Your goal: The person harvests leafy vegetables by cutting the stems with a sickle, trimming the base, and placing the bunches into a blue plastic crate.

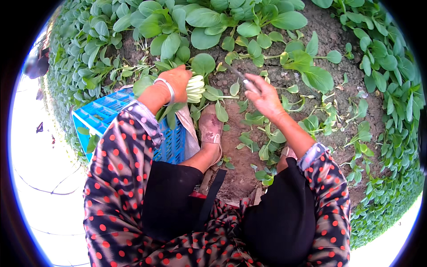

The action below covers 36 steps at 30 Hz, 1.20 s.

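My left hand (177, 82) is closed around a bunch of leafy greens, their pale cut stems (195, 88) pointing to the right. The bunch's leaves partly show around that wrist, above the blue plastic crate (110, 106). In my right hand (265, 96) is a knife (237, 72), its blade slanting up and to the left. The blade is apart from the bunch. Loose leaves (220, 96) lie on the soil just right of the stems.
Standing leafy greens (206, 20) grow ahead, with more dense rows along the left and right (397, 100). Trimmed leaves and small plants (267, 137) litter the bare soil (233, 160) between my feet. A pale plastic sheet (191, 133) hangs at the crate's side, beside my left shoe (210, 125).
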### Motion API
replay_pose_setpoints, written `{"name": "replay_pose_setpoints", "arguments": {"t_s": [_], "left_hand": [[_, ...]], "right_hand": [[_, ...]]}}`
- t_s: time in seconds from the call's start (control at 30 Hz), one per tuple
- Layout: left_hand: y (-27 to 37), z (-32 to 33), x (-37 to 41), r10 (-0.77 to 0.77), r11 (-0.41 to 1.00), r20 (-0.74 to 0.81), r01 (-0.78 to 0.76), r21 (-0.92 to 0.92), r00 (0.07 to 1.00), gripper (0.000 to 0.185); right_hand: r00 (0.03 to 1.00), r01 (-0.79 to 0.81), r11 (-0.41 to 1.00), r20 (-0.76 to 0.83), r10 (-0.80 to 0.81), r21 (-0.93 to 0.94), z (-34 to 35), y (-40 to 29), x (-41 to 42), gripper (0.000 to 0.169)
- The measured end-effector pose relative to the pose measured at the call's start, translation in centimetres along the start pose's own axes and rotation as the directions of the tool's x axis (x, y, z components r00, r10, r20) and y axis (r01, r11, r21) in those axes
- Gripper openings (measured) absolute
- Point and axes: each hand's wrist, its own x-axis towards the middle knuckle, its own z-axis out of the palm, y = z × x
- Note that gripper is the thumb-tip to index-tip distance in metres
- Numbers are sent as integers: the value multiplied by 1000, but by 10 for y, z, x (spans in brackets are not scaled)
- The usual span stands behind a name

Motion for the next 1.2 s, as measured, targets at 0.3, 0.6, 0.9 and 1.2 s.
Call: {"name": "replay_pose_setpoints", "arguments": {"t_s": [0.3, 0.6, 0.9, 1.2], "left_hand": [[66, -58, -132, 213, 441, -426, -475, -762, 880, 63], [120, -26, -288, 198, 313, -609, -638, -703, 768, 74], [125, 20, -354, 196, 205, -648, -677, -707, 736, 72], [115, 0, -355, 125, 34, -544, -551, -833, 830, 80]], "right_hand": [[963, -7, 966, -257, 76, 259, -89, -109, -117, 24], [817, 556, 751, 66, -573, -357, -31, -293, -214, 36], [843, 537, 733, 296, -450, -417, 30, -316, -249, 21], [818, 563, 813, -44, -574, -147, 34, -296, -229, 10]]}}
